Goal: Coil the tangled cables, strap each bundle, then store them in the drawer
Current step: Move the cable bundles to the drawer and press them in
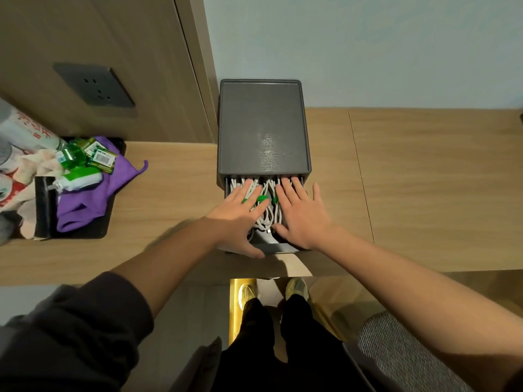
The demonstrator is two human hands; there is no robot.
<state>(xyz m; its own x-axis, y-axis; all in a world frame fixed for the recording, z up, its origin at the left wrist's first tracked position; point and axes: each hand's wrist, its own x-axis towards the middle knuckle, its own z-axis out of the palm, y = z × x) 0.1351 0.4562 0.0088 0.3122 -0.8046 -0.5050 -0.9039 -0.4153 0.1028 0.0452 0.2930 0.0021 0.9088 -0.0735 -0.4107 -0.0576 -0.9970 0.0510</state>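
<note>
Now both hands are lying flat on the white cables [267, 213] in the one pulled-out drawer [273, 246] of a grey drawer box [263, 128], which is standing on the wooden counter [424, 193]. The left hand [240, 212] and the right hand [301, 215] are each spreading straight fingers [286, 190] over the bundles, gripping nothing. Three green straps [262, 198] are showing between the hands; how many bundles are lying there cannot be told. Off to the left, one black tray [45, 207] is carrying one purple cloth [82, 207] and several green packets [102, 158], one bearing a barcode label. Red characters on a white bag [25, 131] beside it are too blurred to read.
</note>
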